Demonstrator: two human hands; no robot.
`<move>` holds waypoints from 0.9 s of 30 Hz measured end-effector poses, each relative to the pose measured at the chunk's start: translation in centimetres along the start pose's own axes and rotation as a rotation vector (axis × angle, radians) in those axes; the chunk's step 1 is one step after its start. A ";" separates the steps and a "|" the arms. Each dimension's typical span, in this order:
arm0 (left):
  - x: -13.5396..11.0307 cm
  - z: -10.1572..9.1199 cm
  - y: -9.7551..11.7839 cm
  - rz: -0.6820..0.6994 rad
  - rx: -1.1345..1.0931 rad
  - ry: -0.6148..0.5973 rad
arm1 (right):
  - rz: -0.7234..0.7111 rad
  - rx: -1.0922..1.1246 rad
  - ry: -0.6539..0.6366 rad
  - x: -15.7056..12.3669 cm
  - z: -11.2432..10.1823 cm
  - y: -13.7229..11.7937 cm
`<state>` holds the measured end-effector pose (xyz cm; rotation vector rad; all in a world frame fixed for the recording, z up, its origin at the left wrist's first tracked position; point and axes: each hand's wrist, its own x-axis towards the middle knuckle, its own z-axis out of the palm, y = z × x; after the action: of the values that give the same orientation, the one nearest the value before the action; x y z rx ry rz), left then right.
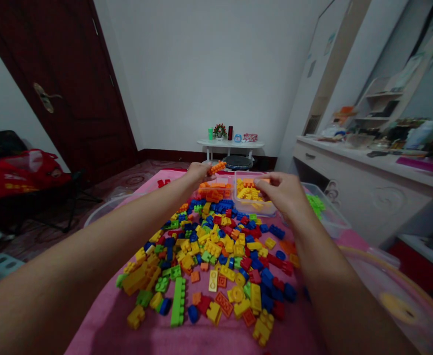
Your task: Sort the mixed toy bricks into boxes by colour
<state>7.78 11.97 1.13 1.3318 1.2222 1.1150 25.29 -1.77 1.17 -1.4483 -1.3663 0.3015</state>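
Observation:
My left hand (pixel 198 171) is stretched far forward, its fingers closed on an orange toy building brick (pixel 217 168) with studs. Under it stands a clear box of orange bricks (pixel 214 190). My right hand (pixel 283 191) reaches over the right rim of a clear box with yellow bricks (pixel 251 193). Its thumb and fingers pinch what looks like an orange brick (pixel 261 182); the fingers partly hide it. Between my arms a wide pile of mixed bricks (pixel 212 241) in yellow, blue, red, green and orange covers the pink cloth (pixel 120 320).
A clear box with green bricks (pixel 315 204) stands right of my right arm. Red bricks (pixel 163 183) lie at the far left. A round see-through lid (pixel 397 301) is at the right edge. Beyond are a low white table (pixel 231 144) and a white dresser (pixel 349 170).

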 end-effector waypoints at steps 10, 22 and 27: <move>-2.9 1.3 -1.1 0.108 0.163 -0.149 | -0.099 -0.010 0.042 0.1 -0.4 -0.3; -9.3 -5.3 -0.5 0.266 0.151 -0.185 | -0.236 -0.171 -0.001 2.6 5.5 -3.6; -8.6 -5.0 -4.1 0.357 0.456 -0.213 | -0.239 -0.374 -0.108 3.2 6.9 -2.2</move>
<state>1.79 3.86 -2.54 2.0237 1.1453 0.9287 19.74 3.91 1.70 -1.5647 -1.7338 -0.0352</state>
